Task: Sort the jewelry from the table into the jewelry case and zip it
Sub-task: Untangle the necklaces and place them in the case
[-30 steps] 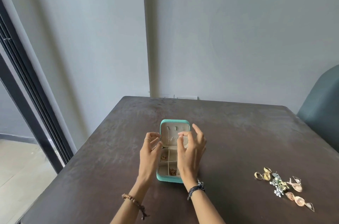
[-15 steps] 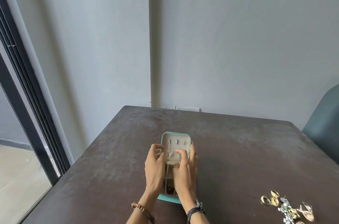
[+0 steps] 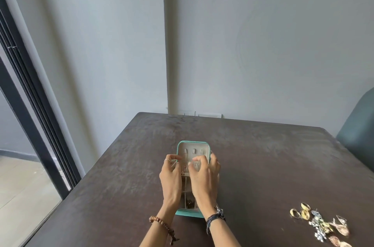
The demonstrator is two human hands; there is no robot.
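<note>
While both hands work inside it, the case (image 3: 193, 146) lies open mid-worktop (image 3: 263, 155), lid flat at the far end, tray toward the person. L hand (image 3: 171, 178) has its fingers curled in a pinch on a thin chain (image 3: 183, 166) at the lid's left side; R hand (image 3: 204, 176) has fingers bent down onto the lid's lower panel, thumb tucked, but whether it pinches the chain or just presses there can't be told. Vs 1 s ago, R fingers were spread & lifted above the lid; now both hands have dropped in close & low, so it looks like the chain is being hooked or tucked into the lid, not just carried over. Some small pieces already sit in the near tray. Rest of the jewelry (image 3: 319, 224), i.e. gold rings, sparkly bits, pinkish earrings, lies in a loose pile well apart at the worktop's near R, untouched. Judging by that pile, sorting is early-to-mid; zip not yet done. Grey chair (image 3: 358, 131) at far R.
</note>
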